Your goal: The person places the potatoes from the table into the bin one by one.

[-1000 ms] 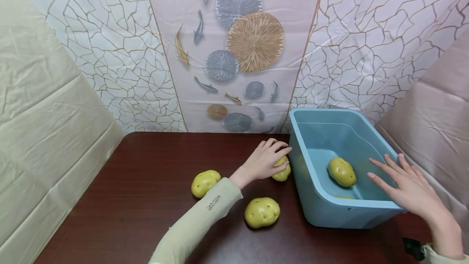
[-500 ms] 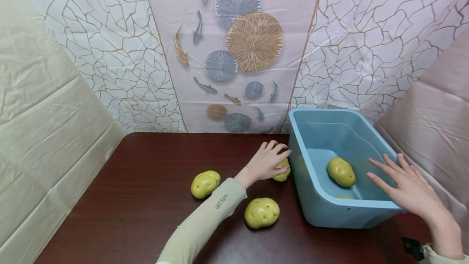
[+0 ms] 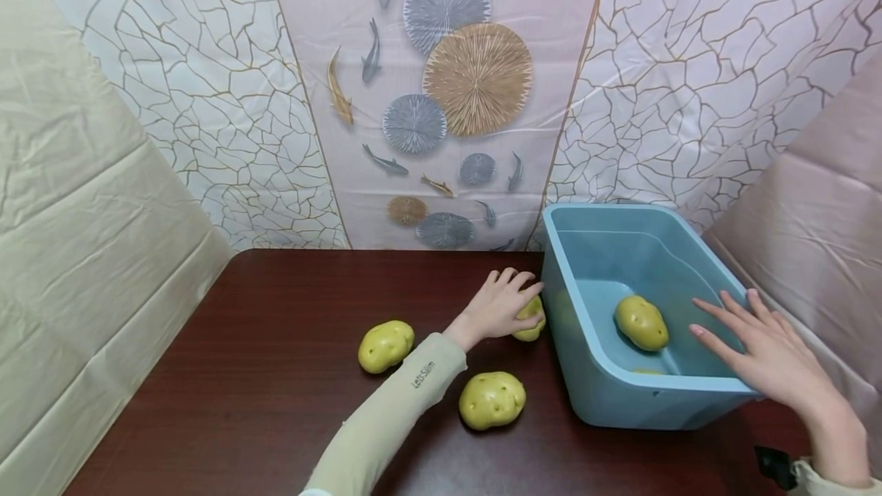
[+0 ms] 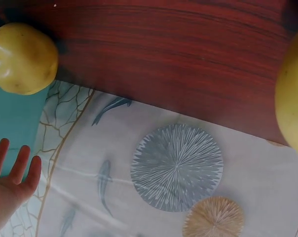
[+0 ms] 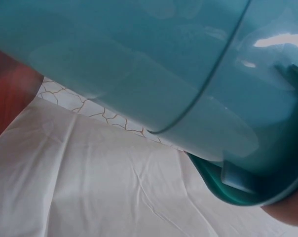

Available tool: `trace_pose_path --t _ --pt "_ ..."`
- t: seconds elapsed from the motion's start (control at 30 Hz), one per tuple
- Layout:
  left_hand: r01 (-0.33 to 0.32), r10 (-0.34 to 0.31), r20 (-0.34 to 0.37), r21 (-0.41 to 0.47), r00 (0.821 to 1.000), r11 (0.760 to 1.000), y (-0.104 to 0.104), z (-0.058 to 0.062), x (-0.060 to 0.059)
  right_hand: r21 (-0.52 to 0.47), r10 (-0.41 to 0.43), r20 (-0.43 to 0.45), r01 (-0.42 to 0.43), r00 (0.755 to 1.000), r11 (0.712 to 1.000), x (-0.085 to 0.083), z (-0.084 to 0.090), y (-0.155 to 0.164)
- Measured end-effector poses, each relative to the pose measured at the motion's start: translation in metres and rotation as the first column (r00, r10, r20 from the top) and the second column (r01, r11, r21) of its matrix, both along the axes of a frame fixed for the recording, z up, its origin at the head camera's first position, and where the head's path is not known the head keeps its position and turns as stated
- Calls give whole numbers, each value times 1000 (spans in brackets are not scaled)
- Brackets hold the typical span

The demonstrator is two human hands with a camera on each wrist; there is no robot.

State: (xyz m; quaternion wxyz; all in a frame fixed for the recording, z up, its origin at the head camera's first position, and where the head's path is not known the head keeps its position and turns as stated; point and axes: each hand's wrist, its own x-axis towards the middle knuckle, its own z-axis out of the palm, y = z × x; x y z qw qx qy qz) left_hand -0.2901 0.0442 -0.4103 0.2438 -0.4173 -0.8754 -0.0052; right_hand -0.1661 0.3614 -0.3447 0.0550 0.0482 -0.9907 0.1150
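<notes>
- potato (image 3: 530, 319) on table (image 3: 276, 373), just beside blue tub (image 3: 661, 396); mostly hidden under left hand (image 3: 501, 305)
- left hand fingers curled round it
- right hand (image 3: 772, 358) flat, fingers spread, on tub's near-right rim; palm contact unclear

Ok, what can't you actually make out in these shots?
- Head view: the left hand covers most of the potato it grips.
- Head view: the blue tub near wall hides part of its floor.
- Right wrist view: the tub fills the frame; the right hand is cut off.
</notes>
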Motion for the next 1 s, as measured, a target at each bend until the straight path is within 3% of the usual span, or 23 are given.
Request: trace_pose_path --t 0.37,0.7,1.0 --pt "-49 57 97 -80 994 996 2 -8 -5 -6 4 -11 -4 1000 1000 0 1 0" --pt "-93 113 119 -158 986 983 5 -12 -7 -4 4 -17 -4 1000 1000 0 1 0" --pt "-99 144 200 -221 969 970 11 -17 -9 -6 4 -26 -4 1000 1000 0 -1 0"
